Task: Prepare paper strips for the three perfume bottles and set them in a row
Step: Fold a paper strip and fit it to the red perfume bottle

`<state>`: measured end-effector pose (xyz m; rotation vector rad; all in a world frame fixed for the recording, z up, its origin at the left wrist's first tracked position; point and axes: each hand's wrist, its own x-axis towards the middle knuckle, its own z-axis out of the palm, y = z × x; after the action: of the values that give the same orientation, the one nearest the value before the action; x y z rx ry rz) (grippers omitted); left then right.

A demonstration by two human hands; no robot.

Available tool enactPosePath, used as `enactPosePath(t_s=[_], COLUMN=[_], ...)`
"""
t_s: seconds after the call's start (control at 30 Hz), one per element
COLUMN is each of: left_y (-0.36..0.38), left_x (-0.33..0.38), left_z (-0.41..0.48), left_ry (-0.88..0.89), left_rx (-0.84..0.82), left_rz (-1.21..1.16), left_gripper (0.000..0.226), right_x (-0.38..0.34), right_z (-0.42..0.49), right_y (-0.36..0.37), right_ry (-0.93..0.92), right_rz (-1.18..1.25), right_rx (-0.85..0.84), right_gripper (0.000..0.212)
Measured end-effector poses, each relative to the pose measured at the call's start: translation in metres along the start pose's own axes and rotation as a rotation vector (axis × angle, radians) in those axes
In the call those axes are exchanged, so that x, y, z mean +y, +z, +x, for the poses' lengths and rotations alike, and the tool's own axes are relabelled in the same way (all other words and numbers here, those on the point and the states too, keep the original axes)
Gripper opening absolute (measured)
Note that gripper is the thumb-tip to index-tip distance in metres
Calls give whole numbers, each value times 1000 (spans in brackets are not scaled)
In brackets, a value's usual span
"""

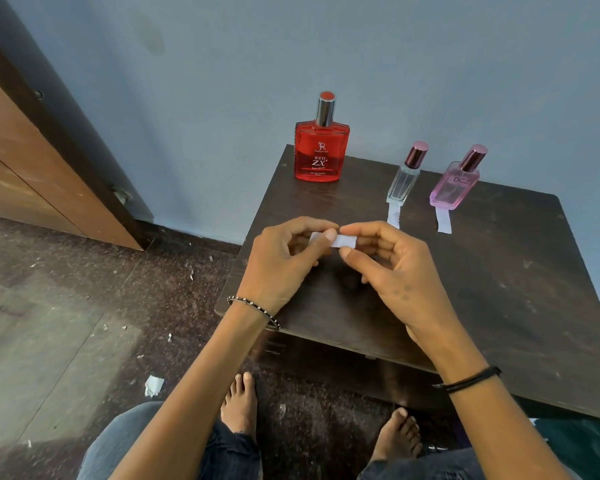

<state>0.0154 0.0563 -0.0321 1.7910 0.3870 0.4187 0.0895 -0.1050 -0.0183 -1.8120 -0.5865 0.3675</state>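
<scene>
Three perfume bottles stand at the back of a dark wooden table [499,271]: a red bottle [321,150] at the far left corner, a slim clear bottle [404,178] and a pink bottle [456,183] to its right. A white paper strip [394,216] lies in front of the clear bottle, another strip [444,221] in front of the pink one. Above the table's left part, my left hand [284,261] and my right hand [388,261] pinch a small white paper strip [345,241] between thumbs and forefingers, one at each end.
A blue wall rises behind the table. A wooden door [32,174] stands at the left. Paper scraps [153,385] are scattered on the dark floor left of the table. My bare feet [239,400] and knees show below the table's front edge.
</scene>
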Motion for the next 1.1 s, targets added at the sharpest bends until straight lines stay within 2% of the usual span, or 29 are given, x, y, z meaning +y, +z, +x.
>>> enactPosePath(t_s=[0.3, 0.53, 0.83, 1.1], left_y=[-3, -3, 0, 3], left_x=[2, 3, 4, 4], left_z=[0, 1, 2, 2], left_ry=[17, 3, -33, -55], left_rx=[-144, -118, -73, -4], left_rz=[-22, -76, -81, -48], left_gripper=[22, 20, 13, 14], right_x=[2, -2, -3, -2], right_z=[3, 1, 1, -1], right_y=[1, 4, 8, 10], right_ry=[-17, -109, -222, -289], right_rz=[74, -12, -202, -332], right_rx=[103, 108, 199, 160], right_gripper=[29, 25, 14, 21])
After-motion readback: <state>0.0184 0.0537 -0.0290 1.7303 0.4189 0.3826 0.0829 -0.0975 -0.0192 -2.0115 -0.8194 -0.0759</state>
